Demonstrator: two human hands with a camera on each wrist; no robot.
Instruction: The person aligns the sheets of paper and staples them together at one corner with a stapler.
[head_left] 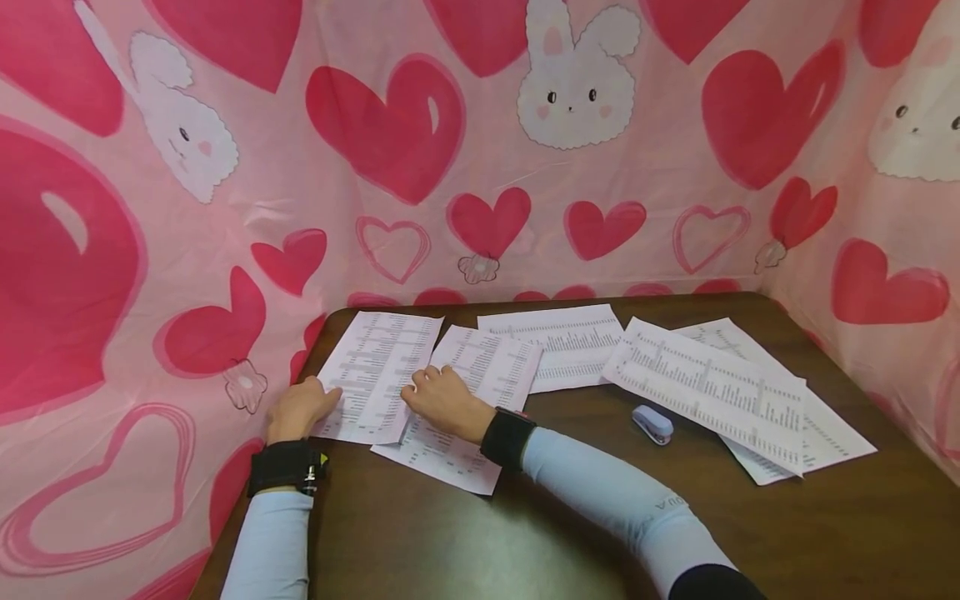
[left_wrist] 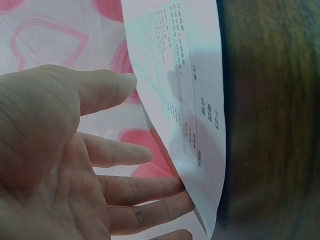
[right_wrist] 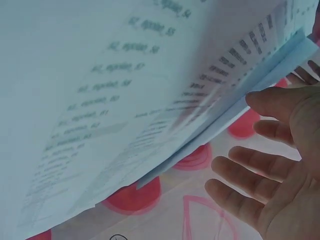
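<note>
A printed paper sheet lies at the table's left side, and a second printed sheet sits beside it on the right, overlapping it in the head view. My left hand is at the left edge of the first sheet; in the left wrist view its thumb and loosely extended fingers meet the paper's edge. Over the border between both sheets is my right hand, fingers slightly bent. The right wrist view has its fingers spread apart, with the thumb right at the edge of the paper.
Another printed sheet lies at the back middle. Two more overlap on the right, the upper one across the lower one. A small lavender stapler stands near them on the dark wooden table. Heart-and-rabbit patterned cloth hangs around the table.
</note>
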